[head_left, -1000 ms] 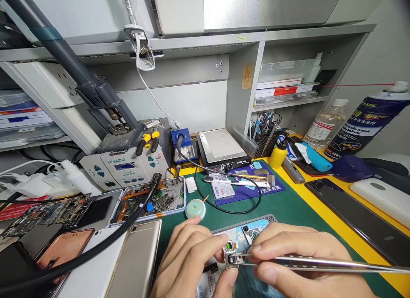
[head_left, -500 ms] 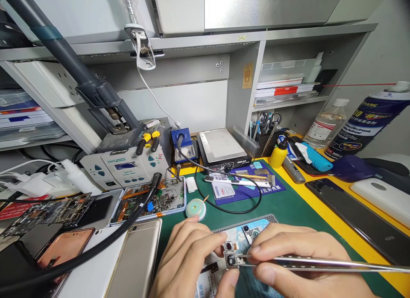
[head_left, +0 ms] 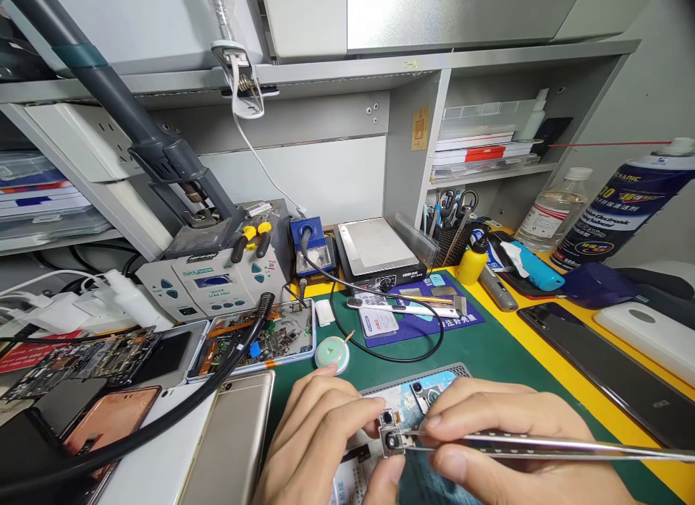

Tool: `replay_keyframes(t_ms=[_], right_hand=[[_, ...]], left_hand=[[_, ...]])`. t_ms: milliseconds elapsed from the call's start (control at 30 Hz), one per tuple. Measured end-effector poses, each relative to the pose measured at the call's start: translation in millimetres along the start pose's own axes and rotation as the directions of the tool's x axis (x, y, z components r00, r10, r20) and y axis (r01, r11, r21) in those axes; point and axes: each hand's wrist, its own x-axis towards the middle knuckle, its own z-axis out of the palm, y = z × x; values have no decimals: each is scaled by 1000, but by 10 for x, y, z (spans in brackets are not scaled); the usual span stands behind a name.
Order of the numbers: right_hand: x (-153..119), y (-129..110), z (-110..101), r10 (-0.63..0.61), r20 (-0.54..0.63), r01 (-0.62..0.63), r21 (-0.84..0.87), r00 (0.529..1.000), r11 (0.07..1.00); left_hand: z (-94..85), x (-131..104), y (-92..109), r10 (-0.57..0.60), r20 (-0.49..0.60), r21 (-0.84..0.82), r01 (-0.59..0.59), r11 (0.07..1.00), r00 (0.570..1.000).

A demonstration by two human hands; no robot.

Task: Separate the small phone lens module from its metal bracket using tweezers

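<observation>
Barely shifted over the past second, with the green glint gone from its upper lens, a two-lens camera module (head_left: 392,441) is pinched between thumb and finger of the left hand (head_left: 320,433) above the green mat (head_left: 502,353); metal tweezers (head_left: 543,448), gripped in the fingers of the right hand (head_left: 510,411), are set at its side.

1. The left hand (head_left: 320,443) is pinching a two-lens module (head_left: 392,442).
2. The right hand (head_left: 510,433) is holding tweezers (head_left: 521,446), whose tips are reaching the module's side toward that hand.
3. Beyond the grip, a round tin (head_left: 331,354) is lying.
</observation>
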Motion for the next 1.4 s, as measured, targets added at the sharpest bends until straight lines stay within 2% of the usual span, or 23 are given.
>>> replay_keyframes(t_ms=[200, 1033, 1267, 1400], right_hand=[[-10, -9, 3, -23, -10, 23, 0, 1000, 1000], [4, -19, -8, -28, -16, 28, -9, 999, 1000], [10, -23, -8, -18, -10, 18, -13, 1000, 1000], [17, -14, -5, -23, -15, 23, -8, 1000, 1000]], left_hand=[[32, -8, -12, 14, -40, 0, -14, 1000, 999], [26, 4, -7, 9, -47, 21, -8, 1000, 999], [-119, 40, -81, 110, 96, 17, -112, 994, 989], [-139, 40, -117, 129, 125, 26, -133, 991, 984]])
